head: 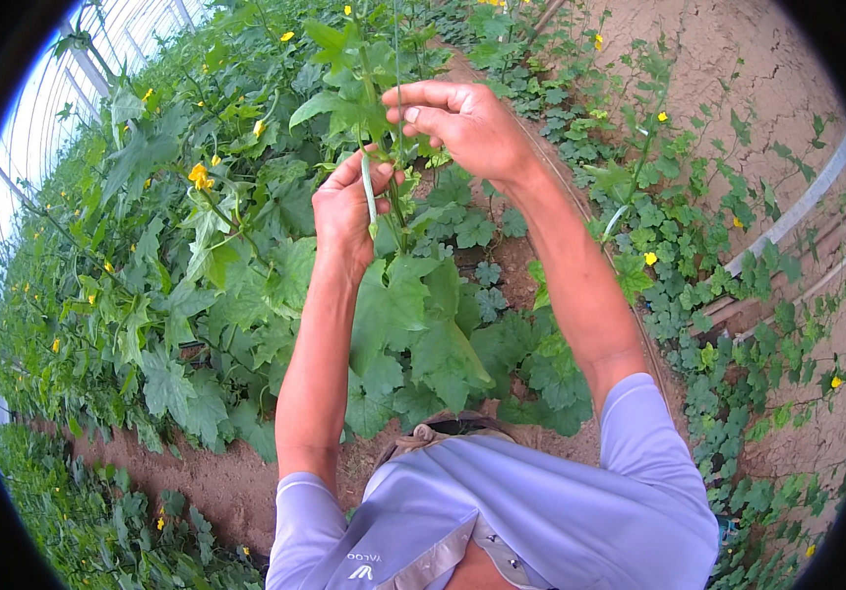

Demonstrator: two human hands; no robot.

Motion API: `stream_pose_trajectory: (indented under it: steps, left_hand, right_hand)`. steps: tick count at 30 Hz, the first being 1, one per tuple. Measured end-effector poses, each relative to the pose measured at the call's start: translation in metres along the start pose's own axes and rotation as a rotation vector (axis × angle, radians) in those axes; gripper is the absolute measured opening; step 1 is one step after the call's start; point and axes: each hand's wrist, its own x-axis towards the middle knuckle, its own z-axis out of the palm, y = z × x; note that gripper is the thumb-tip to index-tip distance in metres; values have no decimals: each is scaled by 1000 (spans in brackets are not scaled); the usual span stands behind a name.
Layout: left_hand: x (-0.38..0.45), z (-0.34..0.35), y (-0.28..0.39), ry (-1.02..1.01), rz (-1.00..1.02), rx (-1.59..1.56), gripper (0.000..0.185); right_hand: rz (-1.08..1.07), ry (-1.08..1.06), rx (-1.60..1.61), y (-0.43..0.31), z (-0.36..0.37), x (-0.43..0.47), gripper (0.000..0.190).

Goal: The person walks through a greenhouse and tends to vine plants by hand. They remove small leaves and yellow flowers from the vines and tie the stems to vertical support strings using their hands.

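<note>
My left hand is closed around the stem of a climbing vine, its thumb pressed in among the leaves. A slender pale green young gourd lies lengthwise along the fingers of that hand. Higher up and to the right, my right hand reaches in with bent fingers close together. A thin upright string crosses its fingertips; whether they pinch it cannot be seen. Just left of those fingertips rises the vine's upper stem, with broad lobed leaves about it.
Dense vines with yellow flowers fill the left side. Large leaves spread below my hands. Another vine with a pale young fruit stands to the right, by low plants on cracked soil. A curved pale pipe crosses the far right.
</note>
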Motion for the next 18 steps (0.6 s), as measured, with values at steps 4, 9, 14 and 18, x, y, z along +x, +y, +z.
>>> stream_pose_trajectory:
  steps: [4, 9, 14, 18]
  left_hand:
    - [0, 3, -6, 17, 45, 80, 33]
    - [2, 8, -9, -13, 45, 131, 29]
    - [2, 9, -11, -88, 48, 102, 25]
    - [0, 5, -12, -138, 33, 129, 24]
  right_hand:
    - [-1, 7, 27, 7, -2, -2, 36]
    - [40, 3, 83, 18, -12, 0, 33]
    - [71, 7, 91, 20, -17, -1, 24]
    - [69, 21, 49, 22, -17, 2, 19]
